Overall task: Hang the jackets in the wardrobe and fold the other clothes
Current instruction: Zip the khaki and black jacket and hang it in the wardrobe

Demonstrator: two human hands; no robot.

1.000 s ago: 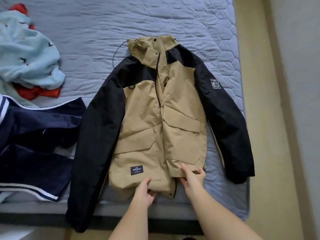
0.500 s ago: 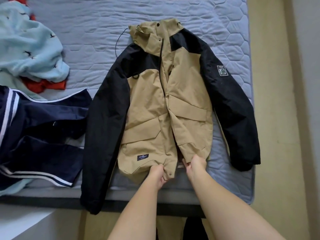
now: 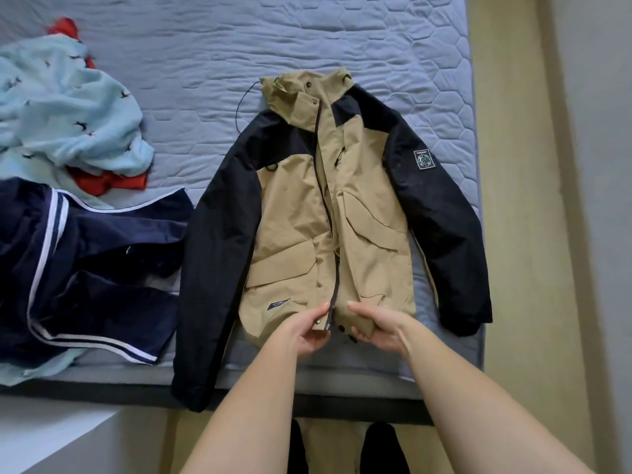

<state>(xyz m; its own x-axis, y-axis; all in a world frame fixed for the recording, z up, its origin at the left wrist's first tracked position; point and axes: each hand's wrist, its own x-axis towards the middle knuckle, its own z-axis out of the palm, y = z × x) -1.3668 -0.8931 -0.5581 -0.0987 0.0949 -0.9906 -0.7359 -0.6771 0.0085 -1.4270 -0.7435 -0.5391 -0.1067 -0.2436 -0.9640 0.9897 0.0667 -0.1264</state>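
Gripping the jacket (image 3: pixel 297 206) at its hem, you have one hand on each front panel. Left hand (image 3: pixel 301 331): thumb on top of the cloth, fingers curled beneath, pinching the panel edge right beside the zipper (image 3: pixel 337 278). Right hand (image 3: pixel 379 328): thumb laid over the other panel's corner, fingers curled under it, bunching the fabric into a soft roll. The hands sit near each other but apart, with the zipper's bottom end between them. A dark snap (image 3: pixel 341 328) shows on the hem there.

Jacket location: flat, front up, on the mattress (image 3: pixel 307 35), collar away from you, hem at the near edge. The body is a tan woven shell, matte and creased, with angular flap pockets; shoulders and sleeves are black. The sleeve on your left (image 3: pixel 212 268) hangs over the near mattress edge. The sleeve on your right (image 3: pixel 441 234) lies on the mattress and carries a square patch (image 3: pixel 424 159). A small dark label (image 3: pixel 277 305) sits near the hem, just by your left thumb. A thin black cord (image 3: pixel 241 104) loops out from the collar.

Mattress: grey, quilted in hexagons, rumpled. To your left lie:
- a navy garment (image 3: pixel 102 254), smooth, with white stripes
- a pale blue fleece (image 3: pixel 68 111), fluffy, with small dark printed figures
- red cloth (image 3: pixel 106 181) poking from under the fleece

Beige floor (image 3: pixel 506 234) runs along the right.
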